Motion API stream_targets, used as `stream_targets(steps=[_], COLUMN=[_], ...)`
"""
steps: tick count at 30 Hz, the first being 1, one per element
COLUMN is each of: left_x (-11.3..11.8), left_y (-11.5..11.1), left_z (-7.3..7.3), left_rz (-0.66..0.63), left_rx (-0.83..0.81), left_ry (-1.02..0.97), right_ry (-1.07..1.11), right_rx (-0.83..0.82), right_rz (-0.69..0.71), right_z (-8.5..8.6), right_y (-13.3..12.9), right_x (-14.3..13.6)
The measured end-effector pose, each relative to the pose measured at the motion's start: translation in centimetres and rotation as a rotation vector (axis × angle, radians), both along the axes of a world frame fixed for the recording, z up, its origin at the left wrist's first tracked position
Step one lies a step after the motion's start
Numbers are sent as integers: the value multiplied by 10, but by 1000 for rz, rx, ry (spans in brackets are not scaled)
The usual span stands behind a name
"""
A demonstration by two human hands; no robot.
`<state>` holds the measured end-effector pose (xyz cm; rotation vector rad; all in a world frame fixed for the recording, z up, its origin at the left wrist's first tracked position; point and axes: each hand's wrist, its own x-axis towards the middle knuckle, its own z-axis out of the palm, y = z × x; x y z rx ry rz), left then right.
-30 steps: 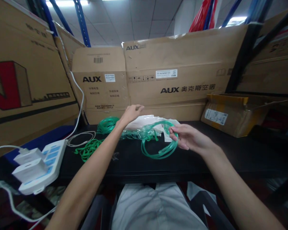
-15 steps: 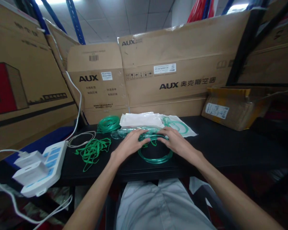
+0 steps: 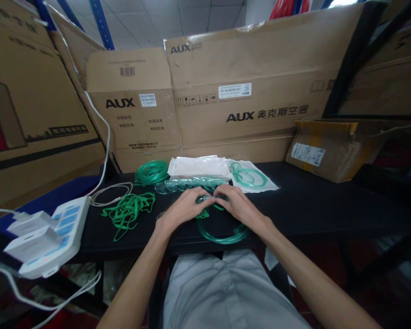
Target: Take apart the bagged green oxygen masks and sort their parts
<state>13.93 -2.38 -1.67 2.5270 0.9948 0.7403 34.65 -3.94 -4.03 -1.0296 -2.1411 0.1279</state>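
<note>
Near the front of the black table, my left hand [image 3: 188,204] and my right hand [image 3: 234,201] meet with thumbs and fingertips closed on a small clear green piece [image 3: 202,199], partly hidden by the fingers. Below them lies a loop of green tubing [image 3: 222,238], its upper part covered by my right hand. A bit of green elastic cord [image 3: 202,214] shows under my fingers. Just behind my hands is a row of clear green plastic pieces [image 3: 188,183]. A bag with green tubing [image 3: 251,177] lies behind my right hand.
White packets [image 3: 198,167] and a green tubing coil [image 3: 151,172] lie at the back. Left are tangled green cords [image 3: 128,212], a pale cable [image 3: 111,194] and a power strip [image 3: 63,233]. An open carton [image 3: 324,151] sits right; large cardboard panels [image 3: 260,96] stand behind.
My right hand has moved left, close to my left hand, and the fingertips have come together. The tubing loop has shifted slightly down and right. The camera view has shifted a little.
</note>
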Motion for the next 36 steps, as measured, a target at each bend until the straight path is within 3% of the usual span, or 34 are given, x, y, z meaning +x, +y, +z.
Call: stream_targets(steps=[6,12,18,22,27,31,36], left_x=[-4,-4,-7,-9,-10,-10,-8], left_y=[2,0,4,6,4,4,2], left_z=[-3,-4,-5,-6,-5,-5,-5], left_rz=[-28,-28,-15,-8,-21,-21,-55], left_rx=[7,40,93,109,59,25,19], left_ry=[-14,-4,-15,-18,-29,-38,-56], right_ry=[-117,-271,-350,-313,-112,-108,-137], right_rx=[89,208,181,118,57,6,58], right_rz=[-33,-108,-117,-99,-13,0,-41], right_z=[6,0,-5,-4,-2,0,-1], right_y=[-11,-9,-5,-5,-4,-4,-6], right_x=[-2,-4,-1,-2,-2,-1,-2])
